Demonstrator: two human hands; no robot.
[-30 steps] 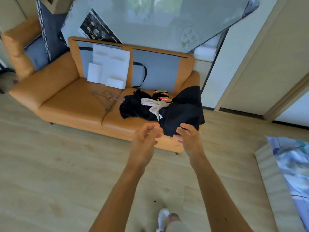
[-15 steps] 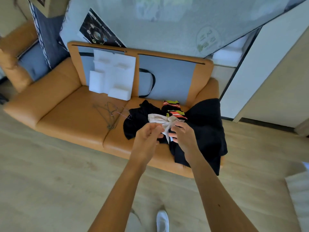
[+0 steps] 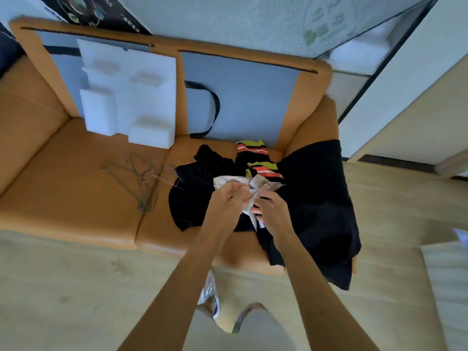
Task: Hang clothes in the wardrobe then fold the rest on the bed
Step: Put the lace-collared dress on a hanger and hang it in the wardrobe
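A pile of clothes lies on the right seat of an orange sofa point(image 3: 63, 198): a black garment point(image 3: 316, 198) draped over the front edge, another black piece point(image 3: 195, 188), a striped black, orange and yellow garment point(image 3: 255, 158), and a small beige garment point(image 3: 260, 184) on top. My left hand point(image 3: 228, 201) and my right hand point(image 3: 271, 211) both pinch the beige garment in the middle of the pile. Several wire hangers point(image 3: 141, 178) lie on the left seat cushion.
White foam packing pieces point(image 3: 126, 97) and a grey panel with a black strap point(image 3: 240, 97) lean against the sofa back. A large wrapped mattress point(image 3: 228, 19) stands behind. A pale wall or door point(image 3: 417, 97) is at the right, a wooden floor point(image 3: 76, 287) below.
I have stepped closer to the sofa. Both hands moved forward from the front edge of the pile onto the beige garment and took hold of it.
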